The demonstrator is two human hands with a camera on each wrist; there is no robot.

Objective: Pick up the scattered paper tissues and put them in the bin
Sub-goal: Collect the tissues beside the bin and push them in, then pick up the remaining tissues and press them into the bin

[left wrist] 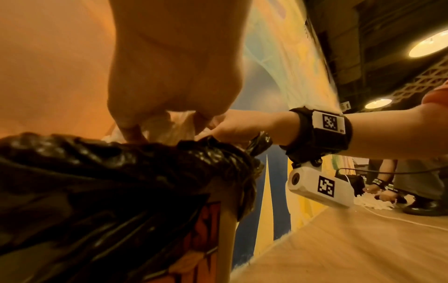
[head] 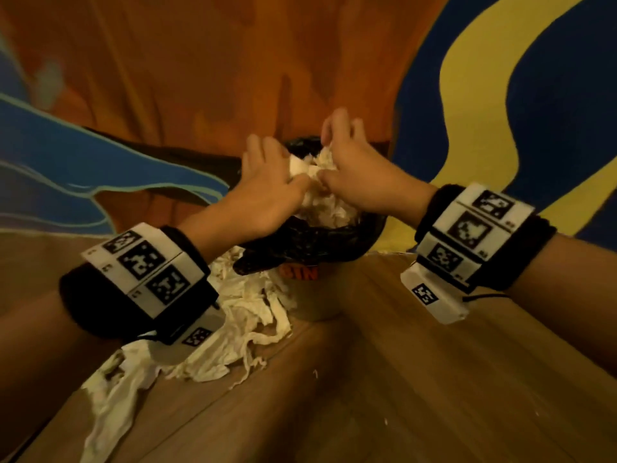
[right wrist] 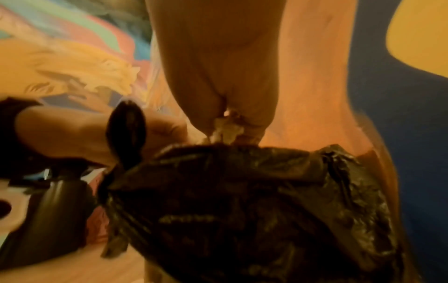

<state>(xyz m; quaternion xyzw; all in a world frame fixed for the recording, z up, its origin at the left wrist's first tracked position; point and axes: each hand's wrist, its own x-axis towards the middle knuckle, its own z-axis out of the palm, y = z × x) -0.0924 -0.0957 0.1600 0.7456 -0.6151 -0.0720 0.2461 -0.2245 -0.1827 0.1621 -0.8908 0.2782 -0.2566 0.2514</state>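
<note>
Crumpled matt paper tissues (head: 320,202), a glossy wrinkled plastic liner (head: 300,242), a smooth wood floor (head: 417,379).

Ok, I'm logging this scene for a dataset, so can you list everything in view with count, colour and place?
Crumpled paper tissues in the bin: one wad, white, piled at the bin's mouth under both hands.
Scattered paper tissues on the floor: many, white, left of the bin.
Round bin: one, pale with orange lettering, against the wall.
Black plastic bin liner: one, folded over the rim.
Wooden floor: brown planks.
Painted wall: orange, blue, yellow.
Second person: one, far right, hands at floor tissues.
Wrist trackers: two, black-and-white.
Left hand: grips the wad.
Right hand: grips the wad.
</note>
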